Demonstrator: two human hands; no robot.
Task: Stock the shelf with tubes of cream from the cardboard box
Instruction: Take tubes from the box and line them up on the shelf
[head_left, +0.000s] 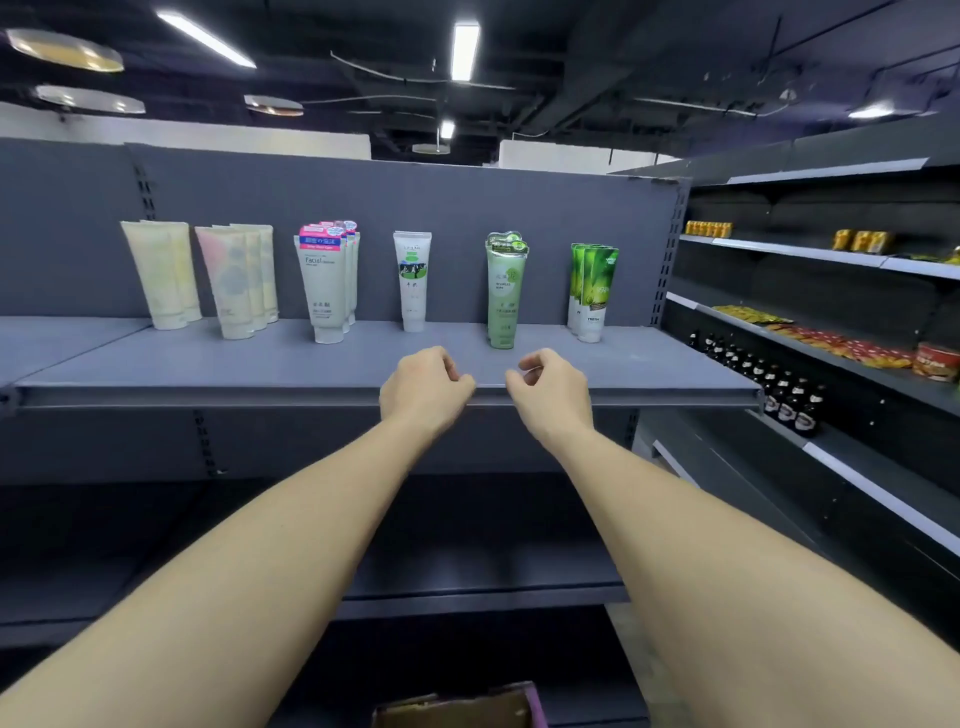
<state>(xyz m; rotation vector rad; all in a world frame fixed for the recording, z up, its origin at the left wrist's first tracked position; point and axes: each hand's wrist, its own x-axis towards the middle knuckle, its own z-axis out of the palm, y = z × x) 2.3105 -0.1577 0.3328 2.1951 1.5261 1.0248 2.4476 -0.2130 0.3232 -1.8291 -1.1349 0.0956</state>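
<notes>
Tubes of cream stand upright on the grey shelf (208, 364), caps down, long axes vertical. One white tube (323, 291) reads "facial", a green tube (592, 293) "FRESH". Left hand (423, 392) and right hand (553, 397) hover at the shelf edge, fingers loosely curled, holding nothing. The cardboard box (457, 709) sits below.

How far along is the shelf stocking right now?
Done: six groups of cream tubes stand on the grey metal shelf, from the pale yellow tubes to the bright green tubes. In hand: nothing; the left hand and right hand hover loosely curled at the shelf's front edge. Left: the cardboard box below shows only its rim; contents unseen.
</notes>
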